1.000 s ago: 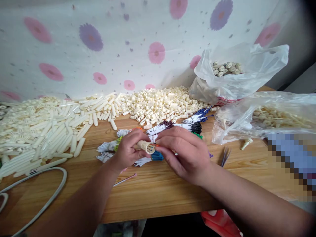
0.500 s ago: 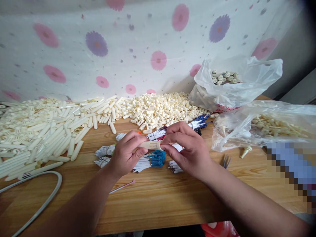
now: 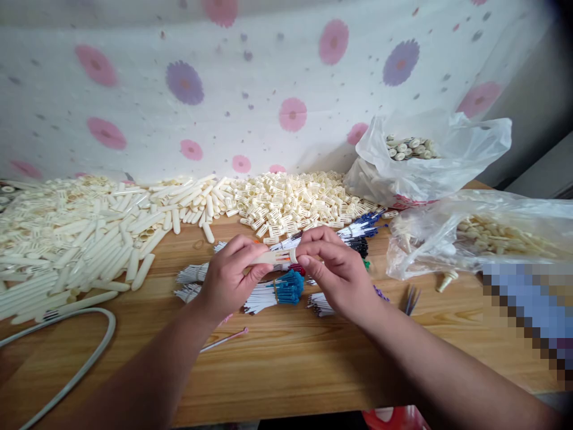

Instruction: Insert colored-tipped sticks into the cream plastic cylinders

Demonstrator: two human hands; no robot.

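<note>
My left hand (image 3: pixel 230 276) and my right hand (image 3: pixel 336 270) meet over the middle of the wooden table (image 3: pixel 290 352). Both pinch one cream plastic tube (image 3: pixel 274 257), held level between them; the left grips its left part, the right fingertips close on its right end. Under the hands lie bundles of thin white refills with coloured tips (image 3: pixel 277 291), blue, black and others. A single pink-tipped refill (image 3: pixel 224 339) lies loose near the front.
Heaps of cream tubes (image 3: pixel 85 239) and small slotted cream pieces (image 3: pixel 295 200) cover the back. Two clear plastic bags of cream parts (image 3: pixel 425 158) (image 3: pixel 483 230) sit at the right. A grey cable loop (image 3: pixel 67 370) lies front left. A flowered cloth hangs behind.
The tube was turned from end-on to level between both hands. My right hand's fingers shifted onto its right end. The view tilted slightly.
</note>
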